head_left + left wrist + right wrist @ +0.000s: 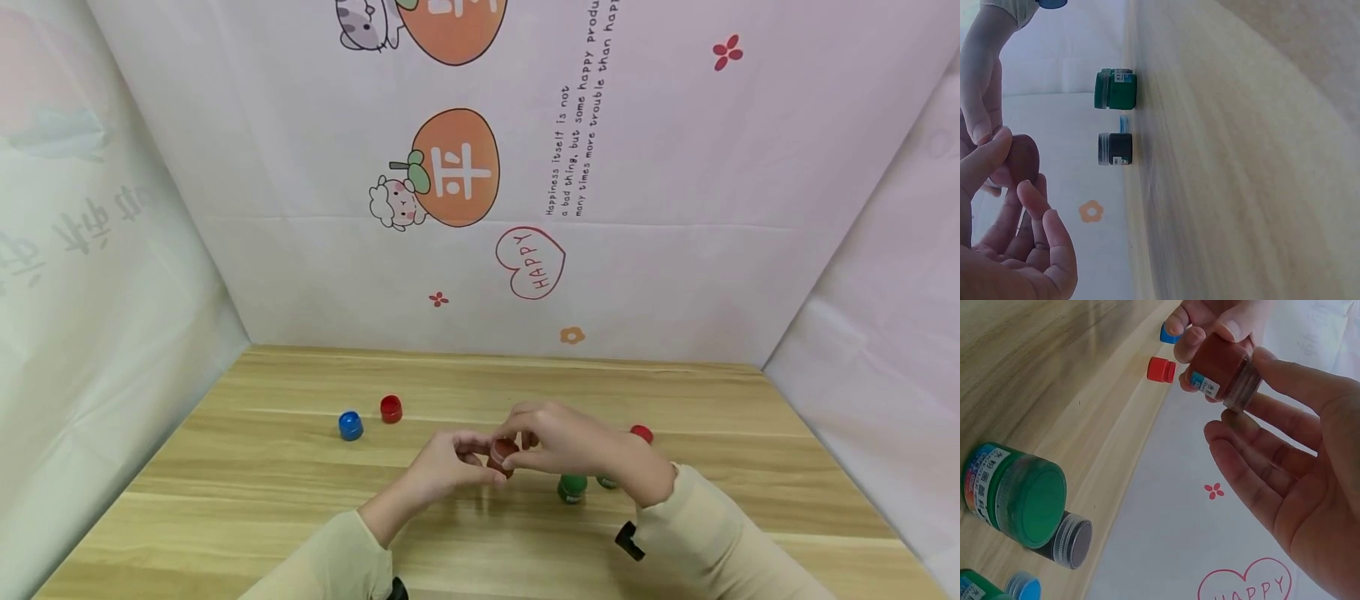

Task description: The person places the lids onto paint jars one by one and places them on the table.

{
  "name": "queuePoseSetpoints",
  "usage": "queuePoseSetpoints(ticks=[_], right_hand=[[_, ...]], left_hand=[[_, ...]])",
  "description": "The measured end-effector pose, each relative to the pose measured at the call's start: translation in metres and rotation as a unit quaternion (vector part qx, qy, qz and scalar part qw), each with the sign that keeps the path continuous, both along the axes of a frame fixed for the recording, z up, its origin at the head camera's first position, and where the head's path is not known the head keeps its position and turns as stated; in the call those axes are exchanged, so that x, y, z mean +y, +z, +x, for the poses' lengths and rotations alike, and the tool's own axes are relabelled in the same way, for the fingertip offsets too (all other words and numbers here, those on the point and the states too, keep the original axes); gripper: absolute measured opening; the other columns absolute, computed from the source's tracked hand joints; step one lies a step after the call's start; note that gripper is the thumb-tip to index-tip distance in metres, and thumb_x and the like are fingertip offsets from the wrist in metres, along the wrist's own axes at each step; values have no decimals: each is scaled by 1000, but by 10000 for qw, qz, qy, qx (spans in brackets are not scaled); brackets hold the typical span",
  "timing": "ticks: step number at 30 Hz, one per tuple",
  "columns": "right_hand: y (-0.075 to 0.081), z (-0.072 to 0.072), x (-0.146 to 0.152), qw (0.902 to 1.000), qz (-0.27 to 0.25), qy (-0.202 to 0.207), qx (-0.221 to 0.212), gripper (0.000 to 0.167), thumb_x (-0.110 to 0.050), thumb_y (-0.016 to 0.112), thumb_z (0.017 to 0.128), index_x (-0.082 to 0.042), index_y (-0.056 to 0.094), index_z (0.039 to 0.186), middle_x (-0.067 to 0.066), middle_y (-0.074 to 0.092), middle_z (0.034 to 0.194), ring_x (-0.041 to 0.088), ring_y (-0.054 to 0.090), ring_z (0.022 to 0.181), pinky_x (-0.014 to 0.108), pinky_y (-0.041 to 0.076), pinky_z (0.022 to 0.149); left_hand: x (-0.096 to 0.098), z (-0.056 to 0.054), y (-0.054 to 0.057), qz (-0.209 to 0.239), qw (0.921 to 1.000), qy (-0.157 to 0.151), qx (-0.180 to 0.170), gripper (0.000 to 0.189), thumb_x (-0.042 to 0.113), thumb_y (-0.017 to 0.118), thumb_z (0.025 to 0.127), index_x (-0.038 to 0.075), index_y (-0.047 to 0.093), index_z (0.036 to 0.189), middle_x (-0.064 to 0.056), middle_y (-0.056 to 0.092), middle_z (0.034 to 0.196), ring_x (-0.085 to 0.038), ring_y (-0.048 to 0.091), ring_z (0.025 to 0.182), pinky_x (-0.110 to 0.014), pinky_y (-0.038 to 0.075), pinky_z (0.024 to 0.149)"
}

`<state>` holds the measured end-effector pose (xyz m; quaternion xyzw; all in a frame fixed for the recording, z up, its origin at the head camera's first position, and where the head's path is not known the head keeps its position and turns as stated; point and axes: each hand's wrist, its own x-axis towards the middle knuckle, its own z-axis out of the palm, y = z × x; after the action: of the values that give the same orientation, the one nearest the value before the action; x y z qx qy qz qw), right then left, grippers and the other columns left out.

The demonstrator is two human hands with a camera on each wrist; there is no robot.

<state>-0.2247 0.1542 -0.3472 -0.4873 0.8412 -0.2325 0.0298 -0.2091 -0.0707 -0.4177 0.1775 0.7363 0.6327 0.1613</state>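
Note:
A small brown paint jar (502, 457) with a clear ribbed lid (1242, 386) is held between both hands above the table. My left hand (447, 468) grips the jar's body with thumb and fingers. My right hand (558, 439) pinches the lid, thumb on one side and fingers on the other, as the right wrist view shows. The jar is tilted, and a label (1205, 384) faces the right wrist camera. In the left wrist view the left fingers partly cover the jar.
Left of the hands stand a blue pot (350, 427) and a red pot (391, 409). By the right forearm are a green jar (572, 488), a second green one (607, 482) and a red item (642, 433), partly hidden. A dark jar (1116, 149) stands near the green.

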Motion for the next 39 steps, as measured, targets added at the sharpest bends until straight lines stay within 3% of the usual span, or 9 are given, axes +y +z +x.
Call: queuePoseSetpoints(ticks=[8, 14, 18, 22, 27, 33, 39], right_hand=[[-5, 4, -10, 9983, -154, -522, 189, 23, -18, 73, 97, -7, 74, 118, -5, 64, 96, 2, 58, 77, 19, 53, 67], [-7, 4, -12, 9960, -65, -826, 327, 30, -23, 72, 99, -6, 70, 123, -5, 62, 91, 4, 57, 74, 20, 51, 63], [-4, 2, -7, 9974, -62, -636, 323, 33, -24, 73, 98, -7, 69, 127, -3, 67, 102, 11, 63, 86, 23, 54, 72], [0, 0, -1, 9994, -111, -135, 286, 31, -11, 71, 97, -7, 70, 128, -1, 68, 115, 11, 64, 98, 26, 56, 81], [3, -1, 0, 9993, -115, 204, 301, 39, 3, 67, 93, -7, 71, 130, -2, 67, 113, 7, 62, 99, 27, 56, 84], [4, 0, 0, 9992, -48, 187, 345, 31, -6, 73, 96, -7, 73, 127, -3, 65, 106, 6, 62, 92, 23, 56, 82], [0, 2, -5, 9990, -76, -175, 407, 25, -18, 75, 97, -8, 76, 119, -5, 65, 100, 8, 62, 85, 22, 55, 75]], left_hand=[[0, -1, -1, 39, 9989, 457, 92, 36, 13, 86, 84, 4, 71, 115, -2, 70, 103, -17, 65, 81, -35, 55, 75], [-1, 0, 2, 15, 9987, 481, 137, 35, 14, 86, 84, 3, 72, 114, -1, 71, 103, -16, 64, 81, -30, 53, 74], [-3, -1, 3, 81, 9994, 327, 91, 35, 15, 84, 86, 3, 74, 118, -3, 74, 106, -16, 66, 84, -31, 54, 78], [-4, -1, 2, 182, 9997, 177, 21, 36, 15, 82, 89, 3, 73, 121, -6, 74, 111, -18, 68, 90, -30, 55, 83], [-3, 0, 3, 234, 9995, 194, -20, 40, 13, 82, 89, 0, 71, 124, -9, 73, 117, -22, 69, 103, -31, 55, 88], [-3, 1, 3, 420, 9990, 83, -141, 38, 12, 82, 89, 1, 71, 124, -9, 74, 115, -29, 68, 111, -32, 56, 89], [-2, 4, 4, 449, 9989, 87, -111, 35, 10, 81, 88, -1, 71, 120, -10, 73, 117, -25, 69, 107, -32, 56, 87]])
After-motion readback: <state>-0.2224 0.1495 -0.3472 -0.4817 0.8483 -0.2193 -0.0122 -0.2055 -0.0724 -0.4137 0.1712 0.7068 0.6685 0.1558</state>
